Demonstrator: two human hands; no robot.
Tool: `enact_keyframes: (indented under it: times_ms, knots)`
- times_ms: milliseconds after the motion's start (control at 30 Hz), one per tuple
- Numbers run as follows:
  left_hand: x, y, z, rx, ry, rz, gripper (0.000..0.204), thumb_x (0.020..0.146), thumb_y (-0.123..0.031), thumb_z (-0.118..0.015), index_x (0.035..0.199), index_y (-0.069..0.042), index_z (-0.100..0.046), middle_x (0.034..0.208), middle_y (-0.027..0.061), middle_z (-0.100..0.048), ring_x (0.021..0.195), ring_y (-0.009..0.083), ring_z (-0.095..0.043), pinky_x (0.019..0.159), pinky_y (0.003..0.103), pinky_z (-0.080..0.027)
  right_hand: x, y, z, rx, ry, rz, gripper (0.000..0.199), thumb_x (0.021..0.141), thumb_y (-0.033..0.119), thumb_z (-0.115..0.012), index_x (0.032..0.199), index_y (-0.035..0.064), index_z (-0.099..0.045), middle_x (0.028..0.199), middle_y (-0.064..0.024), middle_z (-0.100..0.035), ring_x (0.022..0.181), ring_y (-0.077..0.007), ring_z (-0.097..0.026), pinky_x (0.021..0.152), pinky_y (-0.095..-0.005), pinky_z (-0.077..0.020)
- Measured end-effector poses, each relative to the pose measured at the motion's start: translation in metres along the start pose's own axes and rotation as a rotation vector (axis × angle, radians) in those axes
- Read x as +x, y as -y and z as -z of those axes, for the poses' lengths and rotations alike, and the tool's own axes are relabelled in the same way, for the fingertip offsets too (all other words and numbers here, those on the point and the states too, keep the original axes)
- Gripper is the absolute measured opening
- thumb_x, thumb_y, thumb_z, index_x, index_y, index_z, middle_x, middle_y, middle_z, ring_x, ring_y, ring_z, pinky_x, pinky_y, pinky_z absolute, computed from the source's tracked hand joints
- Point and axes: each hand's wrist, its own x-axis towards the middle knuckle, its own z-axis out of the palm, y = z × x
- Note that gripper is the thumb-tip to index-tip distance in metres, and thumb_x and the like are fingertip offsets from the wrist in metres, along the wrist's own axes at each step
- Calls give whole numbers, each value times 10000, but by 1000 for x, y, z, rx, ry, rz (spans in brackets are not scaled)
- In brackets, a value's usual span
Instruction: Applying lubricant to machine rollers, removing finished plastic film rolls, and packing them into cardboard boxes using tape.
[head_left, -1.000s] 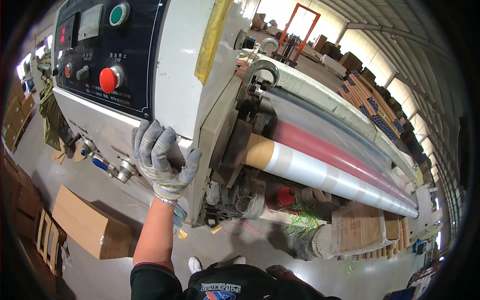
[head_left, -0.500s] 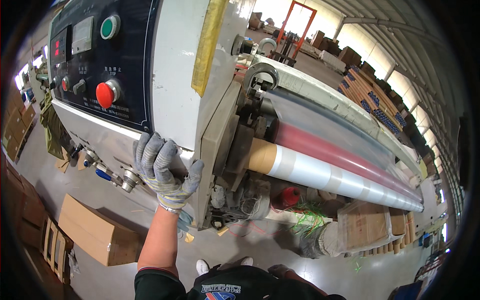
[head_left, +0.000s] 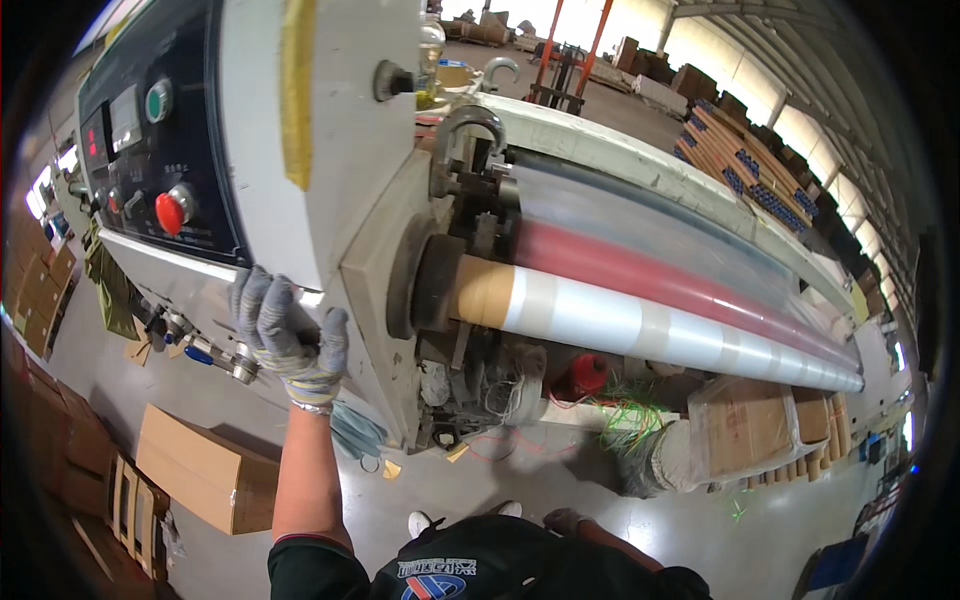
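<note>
My left hand (head_left: 285,335), in a grey knit glove, rests against the lower corner of the white machine cabinet (head_left: 290,225). Its fingers are apart and slightly bent at the panel's bottom edge, with the thumb spread to the right. Above it is the dark control panel (head_left: 150,130), with a red mushroom button (head_left: 174,209) and a green button (head_left: 159,101). To the right, a white film roll (head_left: 600,325) on a brown core lies beside a red roller (head_left: 640,270). My right hand (head_left: 565,520) hangs low beside my body, its fingers mostly hidden.
An open cardboard box (head_left: 195,470) and a wooden pallet (head_left: 135,510) are on the floor at left. Below the rollers lie a red cone (head_left: 583,375), green strands (head_left: 635,412) and a plastic-wrapped carton (head_left: 745,430). Stacked brown tubes (head_left: 740,165) stand far right.
The view has shifted, so the panel and cabinet sit farther left and more of the film roll's end shows. My left hand stays against the cabinet corner.
</note>
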Motion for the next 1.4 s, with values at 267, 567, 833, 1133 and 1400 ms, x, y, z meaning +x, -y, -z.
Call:
enact_keyframes:
  times_ms: [267, 567, 833, 1133, 1400]
  knots:
    - [-10, 2, -10, -79, -75, 60, 514, 789, -293, -660, 1169, 0, -477, 1226, 144, -438, 1190, 308, -406, 1004, 435, -323, 17, -20, 24, -139, -68, 10, 383, 837, 353, -445, 1000, 74, -650, 1052, -147, -643, 971, -304, -596, 861, -392, -431]
    - [-3, -6, -10, 194, -54, -21, 518, 835, -399, -607, 1158, -11, -492, 1213, 162, -488, 1145, 324, -448, 995, 453, -318, 76, -105, 50, -439, 53, 166, 377, 802, 340, -479, 968, 50, -654, 997, -149, -649, 881, -299, -614, 786, -398, -455]
    - [-10, -10, -4, 279, -27, -7, 448, 867, -289, -588, 1190, 5, -493, 1235, 147, -483, 1170, 303, -442, 1006, 421, -322, 19, -86, 86, -313, -13, -8, 360, 795, 354, -521, 943, 64, -675, 947, -147, -658, 842, -291, -616, 741, -398, -464]
    - [-4, -10, -6, 209, -39, -2, 459, 842, -262, -642, 1189, -1, -495, 1204, 139, -496, 1140, 288, -448, 989, 417, -326, 33, -83, 33, -45, -49, 111, 241, 785, 262, -533, 834, 61, -656, 851, -96, -638, 829, -229, -599, 734, -373, -457]
    - [-3, -5, -6, -51, -50, 43, 488, 814, -246, -676, 1184, 6, -481, 1230, 129, -460, 1138, 274, -437, 985, 404, -349, 11, -26, 21, -50, -111, 36, 244, 786, 276, -550, 859, 80, -676, 853, -82, -651, 798, -208, -598, 765, -370, -472]
